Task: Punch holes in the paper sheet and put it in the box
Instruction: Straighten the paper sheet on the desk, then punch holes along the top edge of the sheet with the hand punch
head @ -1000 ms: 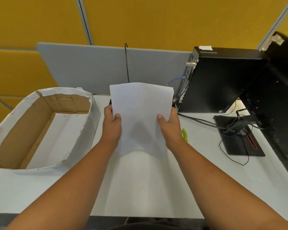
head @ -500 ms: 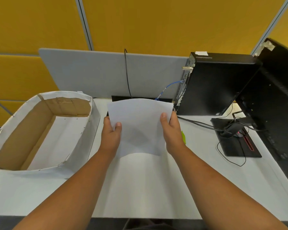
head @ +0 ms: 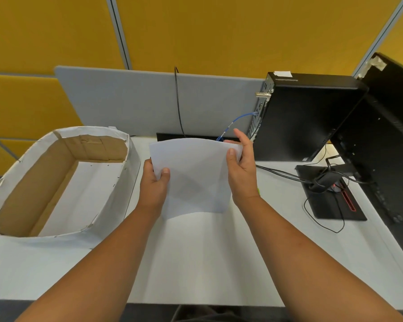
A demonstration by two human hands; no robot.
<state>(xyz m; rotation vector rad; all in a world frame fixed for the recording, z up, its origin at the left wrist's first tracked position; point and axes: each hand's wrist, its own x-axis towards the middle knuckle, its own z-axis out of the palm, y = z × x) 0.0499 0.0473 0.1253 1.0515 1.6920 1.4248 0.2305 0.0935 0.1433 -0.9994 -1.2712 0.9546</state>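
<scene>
**Bright, even light; wide-angle bend at the edges**

Lit evenly from overhead, no glare on the white desk (head: 196,263). Soft, faint shadows only: under the paper sheet (head: 196,173), within the box (head: 130,168). Strongly curved toward the borders, box rim and wall seams bowed. Slightly soft throughout, black computer case (head: 307,117) nearly without detail.

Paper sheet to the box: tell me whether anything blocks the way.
Nothing visible does. The paper sheet is held above the desk by the left hand and right hand. The box sits just left of the left hand, its top open, with only bare desk between them.
</scene>
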